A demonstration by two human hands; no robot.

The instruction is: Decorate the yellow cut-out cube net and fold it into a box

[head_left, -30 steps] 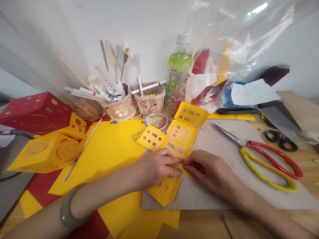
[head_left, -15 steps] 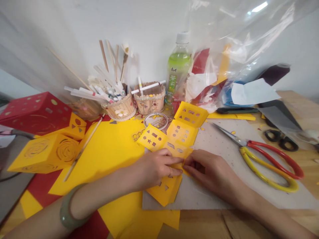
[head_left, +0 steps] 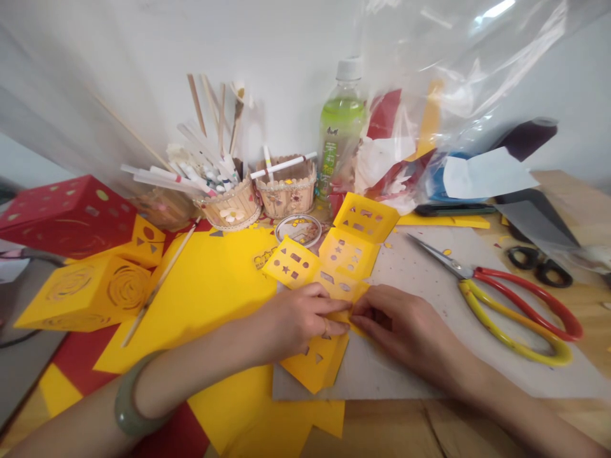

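A yellow paper box net (head_left: pixel 354 250), with small shapes cut through its panels and folded edges, lies across the grey board. My left hand (head_left: pixel 303 321) rests on its lower middle, index and other fingers stretched out flat and pressing the paper. Close against those fingertips, my right hand (head_left: pixel 401 324) pinches a flap at the net's right side between thumb and fingers. Part of the net is hidden under both hands. To the right of my right hand lie large scissors (head_left: pixel 496 299) with red and yellow handles, blades partly apart.
Yellow sheets (head_left: pixel 210 273) cover the table at left, with a thin stick (head_left: pixel 162 283) on top. Yellow (head_left: pixel 86 292) and red (head_left: pixel 71 213) paper boxes stand far left. Behind are pen baskets (head_left: pixel 229 207), a round lid (head_left: pixel 298 230), a green drink bottle (head_left: pixel 342 121) and black-handled scissors (head_left: pixel 539 266).
The view has shifted very slightly. Both hands keep the same place on the paper net, and nothing else has visibly moved.
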